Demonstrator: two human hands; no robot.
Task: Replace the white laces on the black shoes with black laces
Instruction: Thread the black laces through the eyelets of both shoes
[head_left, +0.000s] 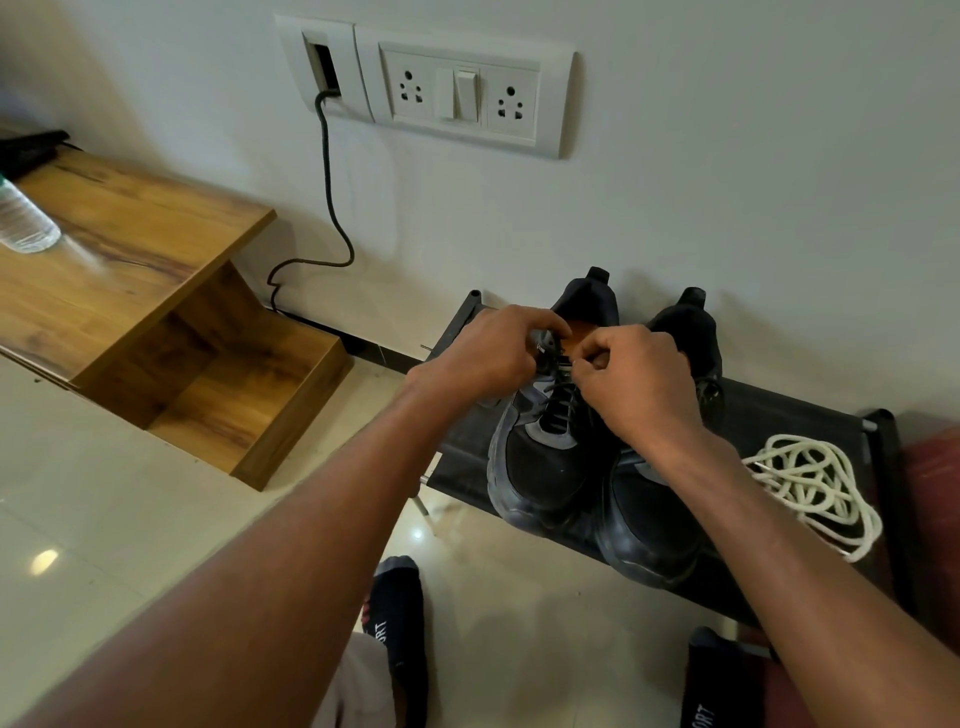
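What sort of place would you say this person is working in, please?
Probably a room in a home or hotel. Black shoes sit on a low fabric shoe rack against a white wall with a socket panel, beside a wooden shelf unit and a glossy tiled floor.

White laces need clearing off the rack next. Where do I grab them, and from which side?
Pinch the thick middle of the white laces, coming from above. They lie in one loose tangled heap on the rack, right of the shoes, so a central grip should lift most loops together.
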